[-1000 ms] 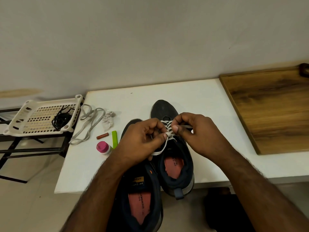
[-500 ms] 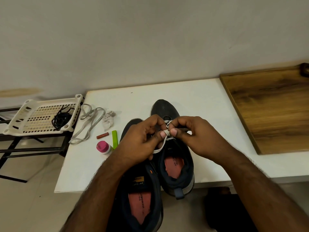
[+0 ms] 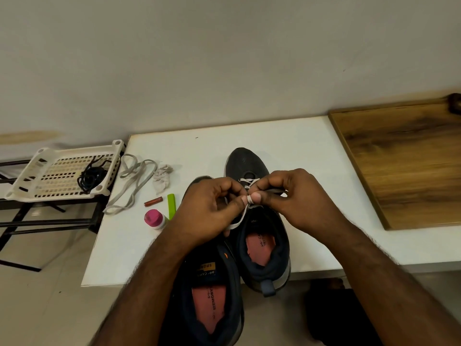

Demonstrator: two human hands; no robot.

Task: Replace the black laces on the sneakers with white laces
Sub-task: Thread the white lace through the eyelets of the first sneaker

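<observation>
Hands are meeting over the right sneaker [image 3: 259,221] on the white table [image 3: 294,146], the left hand [image 3: 209,208] and right hand [image 3: 291,198] both pinching the white lace [image 3: 240,216] at the top eyelets, seemingly knotting it, which next calls for pulling it snug.

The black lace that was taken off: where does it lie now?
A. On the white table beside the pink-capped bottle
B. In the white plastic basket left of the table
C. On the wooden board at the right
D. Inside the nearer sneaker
B: the black lace lies bundled in the white plastic basket, which stands left of the white table.
</observation>
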